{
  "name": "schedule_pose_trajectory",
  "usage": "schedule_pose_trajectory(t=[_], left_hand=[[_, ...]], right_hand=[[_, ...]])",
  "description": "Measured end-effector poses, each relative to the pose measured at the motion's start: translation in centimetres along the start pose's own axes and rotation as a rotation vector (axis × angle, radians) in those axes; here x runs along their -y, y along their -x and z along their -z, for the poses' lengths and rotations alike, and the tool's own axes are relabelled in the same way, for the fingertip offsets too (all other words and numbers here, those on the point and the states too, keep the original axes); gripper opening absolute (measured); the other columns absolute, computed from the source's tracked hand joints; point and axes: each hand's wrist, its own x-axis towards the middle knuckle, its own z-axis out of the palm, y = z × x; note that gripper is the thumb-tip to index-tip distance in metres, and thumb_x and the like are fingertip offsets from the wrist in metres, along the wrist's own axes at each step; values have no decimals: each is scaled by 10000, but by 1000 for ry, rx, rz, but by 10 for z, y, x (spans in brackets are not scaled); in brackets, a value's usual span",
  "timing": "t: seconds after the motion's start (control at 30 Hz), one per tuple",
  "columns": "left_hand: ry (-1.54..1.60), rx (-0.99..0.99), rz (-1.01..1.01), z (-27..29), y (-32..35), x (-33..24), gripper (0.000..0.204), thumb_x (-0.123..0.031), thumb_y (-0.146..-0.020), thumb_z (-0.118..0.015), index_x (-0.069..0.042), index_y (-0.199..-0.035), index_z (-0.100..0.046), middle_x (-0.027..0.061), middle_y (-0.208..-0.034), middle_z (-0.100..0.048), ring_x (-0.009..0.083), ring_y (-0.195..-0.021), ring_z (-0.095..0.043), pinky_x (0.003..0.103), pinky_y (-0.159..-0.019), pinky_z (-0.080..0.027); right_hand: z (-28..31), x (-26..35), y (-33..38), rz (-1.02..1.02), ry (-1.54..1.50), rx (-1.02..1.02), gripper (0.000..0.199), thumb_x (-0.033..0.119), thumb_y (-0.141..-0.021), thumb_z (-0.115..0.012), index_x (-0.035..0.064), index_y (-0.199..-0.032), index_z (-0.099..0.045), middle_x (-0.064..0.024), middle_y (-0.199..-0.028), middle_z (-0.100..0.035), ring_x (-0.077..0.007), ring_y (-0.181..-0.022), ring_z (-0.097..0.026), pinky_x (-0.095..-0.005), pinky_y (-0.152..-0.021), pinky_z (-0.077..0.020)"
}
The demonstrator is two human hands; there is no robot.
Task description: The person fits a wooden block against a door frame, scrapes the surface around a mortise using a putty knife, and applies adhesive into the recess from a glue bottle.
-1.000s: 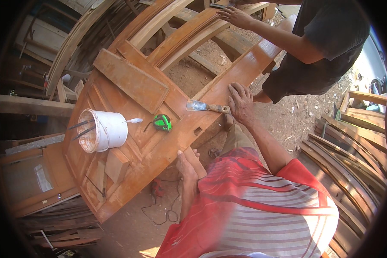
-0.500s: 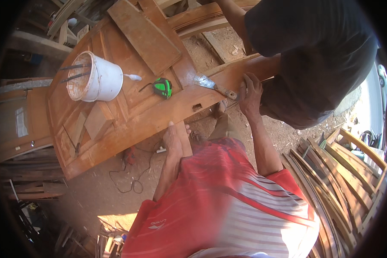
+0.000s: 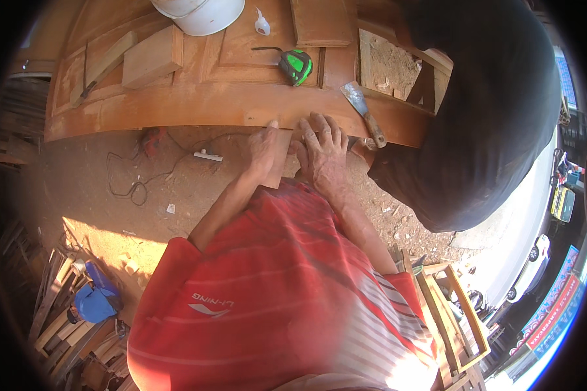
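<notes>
A brown wooden panelled door [image 3: 176, 109] lies flat in front of me. My left hand [image 3: 263, 155] grips a short, flat wooden board [image 3: 278, 158], its thumb against the door's near edge. The board runs from that edge back to my red shirt. My right hand [image 3: 324, 151] lies just right of the board, fingers spread over the door's edge; they cover the slot cut there. To its right, a putty knife [image 3: 365, 116] rests on the door with its handle toward me. A green and black tape measure [image 3: 296, 67] lies beyond my hands.
A white bucket [image 3: 205, 14], a small white spoon-like piece [image 3: 261, 23] and wood blocks [image 3: 153, 57] sit on the door. A person in dark clothes [image 3: 482, 124] stands close on the right. Below lie a cable [image 3: 137, 189], a white power strip [image 3: 208, 156] and stacked timber [image 3: 453, 313].
My right hand has moved left, from beside the putty knife's handle to the door's edge by the board. My left hand still holds the board. The view has turned and shifted.
</notes>
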Motion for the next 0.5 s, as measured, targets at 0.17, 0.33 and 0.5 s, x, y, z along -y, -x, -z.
schedule_pose_trajectory(t=[0.17, 0.33, 0.5], left_hand=[[-415, -142, -92, 19, -30, 39, 591, -514, -1065, -516, 39, -1036, -723, 231, -1005, -759, 317, -984, -735, 408, -809, -560], [-362, -141, -109, 10, -30, 41, 568, -496, -1056, -527, 38, -1009, -713, 271, -1015, -736, 384, -1004, -713, 449, -838, -553], [-310, -86, -53, 3, -4, -3, 623, -540, -1052, -470, 28, -1053, -728, 270, -999, -736, 417, -1000, -709, 484, -854, -544]], right_hand=[[-20, 4, -5, 81, 60, 43, 486, 238, -971, -688, 95, -1426, -595, -217, -1505, -474, -427, -1402, -432, -589, -1135, -343], [-24, 5, -15, 138, 128, 78, 506, 242, -958, -691, 106, -1434, -585, -206, -1502, -476, -410, -1395, -441, -582, -1141, -338], [-21, 5, -20, 149, 195, 135, 533, 232, -947, -691, 111, -1451, -570, -203, -1490, -489, -402, -1394, -444, -580, -1144, -338]])
